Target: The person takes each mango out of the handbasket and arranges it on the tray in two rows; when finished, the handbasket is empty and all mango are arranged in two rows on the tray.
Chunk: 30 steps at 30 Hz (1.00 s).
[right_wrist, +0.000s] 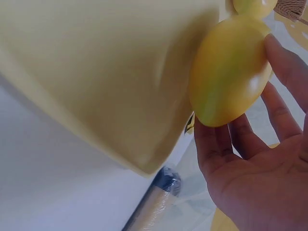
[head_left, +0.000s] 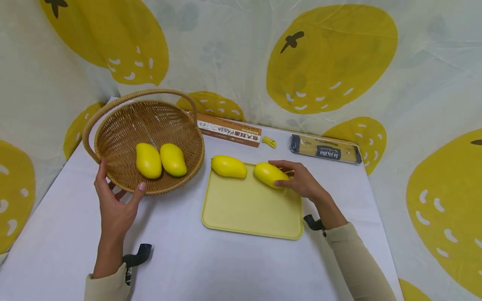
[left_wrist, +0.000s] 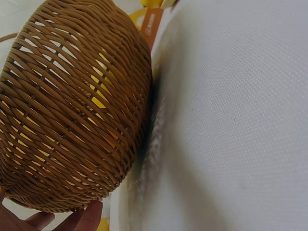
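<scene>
My left hand point(head_left: 118, 213) grips the near left rim of a round wicker basket point(head_left: 122, 136) with a tall arched handle, thumb over the edge and fingers under the outer side. Two yellow mangoes, a left one point(head_left: 148, 161) and a right one point(head_left: 173, 159), lie inside it. My right hand point(head_left: 305, 180) holds another mango point(head_left: 269, 174) between thumb and fingers at the back right of a pale yellow tray point(head_left: 248, 209). A fourth-side neighbour, one more mango point(head_left: 229, 167), lies at the tray's back left corner. In the right wrist view the held mango point(right_wrist: 231, 72) shows a greenish streak.
Behind the tray lie an orange and white pasta box point(head_left: 229, 130), a small yellow packet point(head_left: 269, 141) and a spaghetti pack point(head_left: 325, 149). A white cloth covers the table point(head_left: 180, 259). A fruit-print curtain point(head_left: 233, 50) hangs round the back and sides.
</scene>
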Each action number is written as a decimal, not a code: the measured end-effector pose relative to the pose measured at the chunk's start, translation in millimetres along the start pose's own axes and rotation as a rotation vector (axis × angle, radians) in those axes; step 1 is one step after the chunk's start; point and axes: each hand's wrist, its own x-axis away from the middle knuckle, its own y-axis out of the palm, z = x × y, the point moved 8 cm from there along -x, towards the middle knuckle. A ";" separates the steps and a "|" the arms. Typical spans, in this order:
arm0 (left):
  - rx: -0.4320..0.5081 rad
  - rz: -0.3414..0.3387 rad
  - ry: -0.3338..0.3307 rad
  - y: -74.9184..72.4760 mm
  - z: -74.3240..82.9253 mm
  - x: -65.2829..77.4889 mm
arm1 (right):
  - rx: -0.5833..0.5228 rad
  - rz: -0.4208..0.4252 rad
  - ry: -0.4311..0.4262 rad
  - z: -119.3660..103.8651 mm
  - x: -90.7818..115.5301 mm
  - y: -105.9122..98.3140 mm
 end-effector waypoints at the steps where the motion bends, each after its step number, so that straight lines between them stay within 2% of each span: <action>1: -0.002 0.000 -0.002 0.3 -0.4 0.0 | 0.008 0.001 -0.001 0.3 -0.5 0.3; 10: 0.002 -0.006 0.001 1.3 -2.5 0.1 | -0.009 0.017 -0.041 2.0 -5.3 2.1; 16: 0.005 -0.005 0.011 1.6 -1.7 -0.2 | 0.005 0.085 -0.050 -7.9 -2.9 -4.7; 22: -0.002 0.003 0.004 1.0 -1.6 -0.9 | 0.006 0.165 -0.072 -41.1 1.1 -8.6; 30: -0.004 0.006 0.001 1.0 -3.4 -1.3 | -0.027 0.274 -0.209 -102.5 2.2 -1.2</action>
